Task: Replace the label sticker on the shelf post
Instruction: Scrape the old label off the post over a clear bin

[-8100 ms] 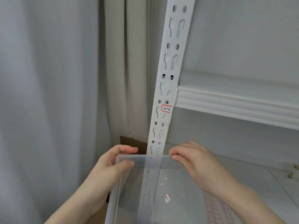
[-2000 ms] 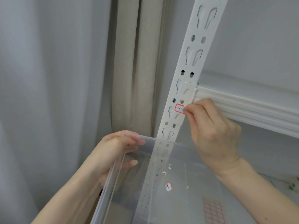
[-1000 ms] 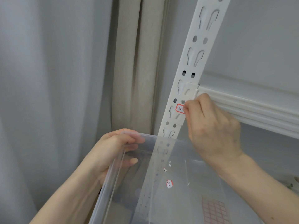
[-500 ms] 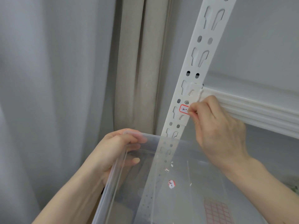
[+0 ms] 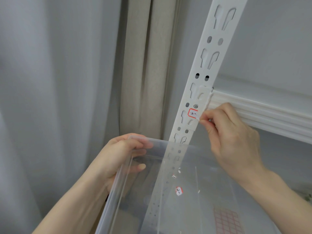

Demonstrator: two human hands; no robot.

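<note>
A white slotted shelf post [image 5: 212, 53] runs up the middle. On it sits a small red-bordered label sticker [image 5: 192, 112] with handwriting. My right hand [image 5: 231, 137] pinches the sticker's right edge, which is lifted off the post. My left hand [image 5: 118, 156] grips the far left corner of a clear plastic bin [image 5: 121, 184], held up below the sticker. Inside the bin lie a peeled red-bordered sticker piece [image 5: 179, 191], small paper scraps [image 5: 173, 176] and a sheet of red-bordered blank labels [image 5: 226, 220].
A white ribbed shelf beam [image 5: 263, 115] runs right from the post. Beige curtain [image 5: 143, 65] and grey curtain [image 5: 55, 81] hang at the left. A grey wall is behind the shelf.
My right hand went from the bin rim up to the sticker and has peeled its right edge away from the post. My left hand keeps holding the bin.
</note>
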